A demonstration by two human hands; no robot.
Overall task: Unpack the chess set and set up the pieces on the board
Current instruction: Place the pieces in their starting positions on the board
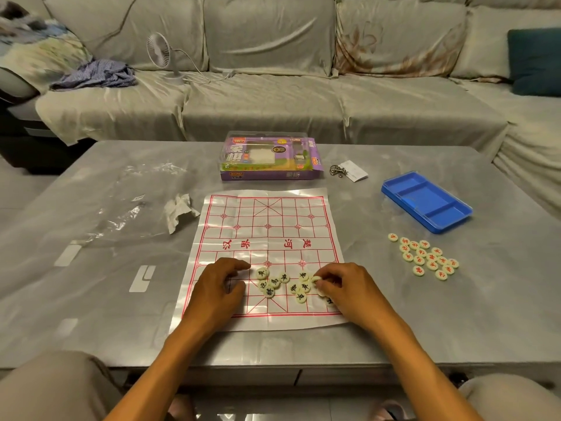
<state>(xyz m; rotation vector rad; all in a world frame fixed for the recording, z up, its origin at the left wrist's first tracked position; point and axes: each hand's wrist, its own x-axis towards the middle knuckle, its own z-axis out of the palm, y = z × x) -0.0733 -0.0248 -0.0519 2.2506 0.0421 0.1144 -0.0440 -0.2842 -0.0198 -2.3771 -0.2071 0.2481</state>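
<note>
Both hands on board: right hand pinches black-lettered piece; left hand curled, grasping nothing visible. Red-lettered pieces heaped on counter.

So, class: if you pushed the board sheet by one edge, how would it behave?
The board sheet would probably buckle, not slide whole: its fold creases show it is thin. Its glossy surface suggests pieces could slip.
</note>
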